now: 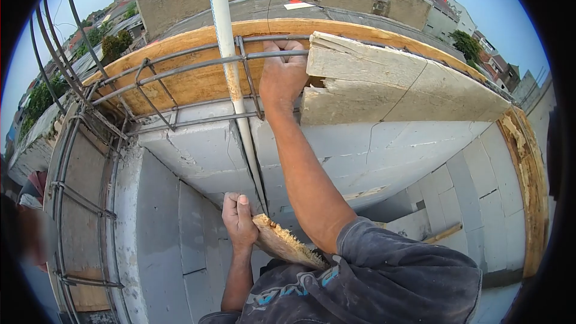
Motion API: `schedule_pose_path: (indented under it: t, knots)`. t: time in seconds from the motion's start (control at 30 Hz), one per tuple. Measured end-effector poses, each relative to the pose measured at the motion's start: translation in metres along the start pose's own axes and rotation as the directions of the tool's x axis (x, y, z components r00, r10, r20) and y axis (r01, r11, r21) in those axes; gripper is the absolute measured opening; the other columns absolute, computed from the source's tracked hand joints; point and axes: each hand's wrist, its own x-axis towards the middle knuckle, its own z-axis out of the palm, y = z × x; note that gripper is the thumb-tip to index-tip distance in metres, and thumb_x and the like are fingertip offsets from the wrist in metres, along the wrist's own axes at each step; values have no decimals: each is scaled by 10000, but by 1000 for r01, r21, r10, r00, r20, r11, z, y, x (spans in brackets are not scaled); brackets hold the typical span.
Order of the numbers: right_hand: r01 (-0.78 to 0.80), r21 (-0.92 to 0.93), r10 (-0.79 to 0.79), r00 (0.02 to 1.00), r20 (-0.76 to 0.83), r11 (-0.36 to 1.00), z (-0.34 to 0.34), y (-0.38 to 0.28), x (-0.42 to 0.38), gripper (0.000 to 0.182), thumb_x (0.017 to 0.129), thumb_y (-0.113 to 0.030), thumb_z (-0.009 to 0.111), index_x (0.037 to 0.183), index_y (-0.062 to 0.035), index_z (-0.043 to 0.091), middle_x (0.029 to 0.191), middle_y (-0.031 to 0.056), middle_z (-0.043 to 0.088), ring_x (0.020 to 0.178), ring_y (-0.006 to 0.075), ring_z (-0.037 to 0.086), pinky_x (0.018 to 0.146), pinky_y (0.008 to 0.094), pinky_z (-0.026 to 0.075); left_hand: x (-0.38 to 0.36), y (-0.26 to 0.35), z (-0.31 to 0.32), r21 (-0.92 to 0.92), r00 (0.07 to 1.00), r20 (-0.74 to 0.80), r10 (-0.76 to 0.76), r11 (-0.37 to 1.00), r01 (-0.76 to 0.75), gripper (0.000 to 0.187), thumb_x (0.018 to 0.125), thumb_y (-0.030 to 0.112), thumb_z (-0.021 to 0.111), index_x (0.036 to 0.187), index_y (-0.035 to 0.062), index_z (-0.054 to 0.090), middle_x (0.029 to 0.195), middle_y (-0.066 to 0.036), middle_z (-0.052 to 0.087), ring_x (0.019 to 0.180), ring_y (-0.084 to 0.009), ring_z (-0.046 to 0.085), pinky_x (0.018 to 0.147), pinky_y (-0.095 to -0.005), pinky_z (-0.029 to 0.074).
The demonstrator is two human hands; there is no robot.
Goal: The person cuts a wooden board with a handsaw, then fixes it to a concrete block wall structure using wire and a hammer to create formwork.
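Observation:
My right hand [282, 78] is closed among the steel bars of the rebar cage [198, 48], its fingers curled behind the upper bars. A thin wire [268, 15] rises from beside these fingers, seemingly pinched in them; the exact grip is partly hidden. Just right of this hand, a worn grey formwork board [396, 81] with a broken left end lies along the cage. Lower down, my left hand [240, 219] is closed at the end of a short, rough-edged wooden board [287, 243], which reaches back to my chest.
A white pipe [225, 36] stands upright through the cage beside my right hand. Light block walls [192, 150] drop away below. Bare rebar rods [60, 42] stick up at the left. A long wooden plank [180, 63] lines the far side; another person shows at the left edge.

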Motion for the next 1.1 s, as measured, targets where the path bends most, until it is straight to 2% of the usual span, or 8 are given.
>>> schedule_pose_path:
  t: [0.2, 0.33, 0.53, 0.57, 0.67, 0.77, 0.97, 1.1]
  knots:
    - [-9, -133, 36, 980, 198, 991, -11, 2, -21, 130, 919, -121, 664, 876, -8, 619, 715, 12, 561, 634, 102, 495, 610, 276, 423, -2, 5, 1, -66, 997, 34, -72, 995, 74, 295, 1033, 286, 522, 838, 75, 457, 672, 45, 423, 593, -40, 366, 527, -223, 307]
    - [117, -195, -58, 957, 284, 974, -35, 5, -42, 133, 948, -125, 630, 957, -14, 557, 862, 20, 530, 765, 72, 470, 681, 244, 418, -3, -6, -6, -33, 995, 35, -90, 995, 91, 287, 1035, 276, 520, 841, 74, 459, 667, 46, 430, 592, -38, 369, 521, -225, 304]
    - [-81, 151, 25, 939, 342, 985, -82, 30, -100, 131, 978, -112, 565, 996, -4, 493, 873, 54, 500, 731, 104, 479, 657, 289, 437, -7, -8, -8, -27, 992, 66, -107, 994, 109, 285, 1037, 266, 515, 837, 71, 458, 660, 42, 439, 584, -41, 371, 516, -229, 307]
    - [0, 120, -40, 943, 332, 993, -89, 31, -104, 139, 995, -120, 542, 1065, -2, 519, 837, 30, 516, 697, 52, 467, 599, 258, 419, -8, -11, -9, -20, 992, 70, -105, 994, 106, 285, 1037, 266, 516, 836, 71, 458, 658, 41, 441, 581, -42, 374, 515, -229, 310]
    - [-99, -189, 189, 812, 552, 977, -115, 11, -98, 220, 1010, -157, 548, 1177, -14, 531, 766, 13, 533, 646, 48, 467, 572, 251, 414, -10, -6, -8, -15, 985, 84, -154, 988, 156, 288, 1037, 271, 516, 833, 74, 459, 647, 36, 451, 574, -43, 386, 519, -228, 324]
    - [49, -88, 5, 849, 528, 995, -129, 13, -100, 273, 1020, -200, 557, 1230, -27, 548, 732, 5, 567, 604, 45, 462, 557, 233, 411, -10, -6, -8, 4, 981, 113, -160, 987, 161, 292, 1036, 278, 518, 833, 76, 462, 638, 34, 456, 573, -43, 395, 524, -224, 335]
    - [-217, 193, 86, 848, 523, 957, -155, 68, -108, 159, 1012, -183, 565, 1068, -35, 585, 1034, 106, 664, 720, 58, 531, 654, 235, 467, -9, -5, -9, -23, 985, 100, -142, 989, 145, 286, 1034, 276, 520, 837, 75, 465, 637, 32, 460, 572, -41, 395, 526, -221, 336]
    - [-31, 154, -75, 767, 638, 988, -174, 72, -118, 104, 974, -129, 598, 1038, -49, 583, 1283, 158, 588, 797, 82, 558, 732, 263, 501, -7, -1, -9, 0, 991, 75, -110, 994, 110, 272, 1034, 257, 513, 839, 75, 460, 640, 32, 453, 574, -42, 382, 527, -219, 327]
